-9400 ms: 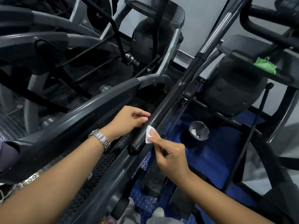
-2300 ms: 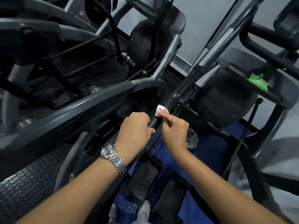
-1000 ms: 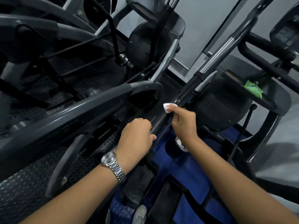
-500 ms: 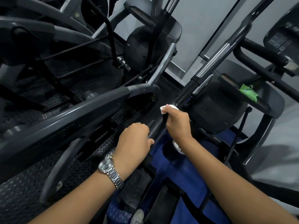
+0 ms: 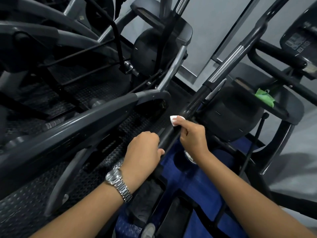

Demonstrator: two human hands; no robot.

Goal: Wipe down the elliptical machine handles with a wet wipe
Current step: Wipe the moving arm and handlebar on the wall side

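A long black elliptical handle (image 5: 197,98) runs diagonally from lower centre up to the right, with a chrome section (image 5: 226,64) higher up. My left hand (image 5: 144,152), a metal watch on its wrist, grips the lower part of the handle. Just above it my right hand (image 5: 192,134) is wrapped round the handle with a small white wet wipe (image 5: 174,119) pressed against the bar; only a corner of the wipe shows past my fingers.
A second elliptical fills the left, its grey arm (image 5: 77,124) crossing close beside my left hand. A green wipe packet (image 5: 264,97) lies on the machine's shelf at right. Console (image 5: 298,42) at upper right. Blue floor mat (image 5: 192,182) and pedals lie below.
My right hand has slid the wipe up the handle from near its lower end, with little shift in the last half second. My left hand, first beside the bar, now grips it below.
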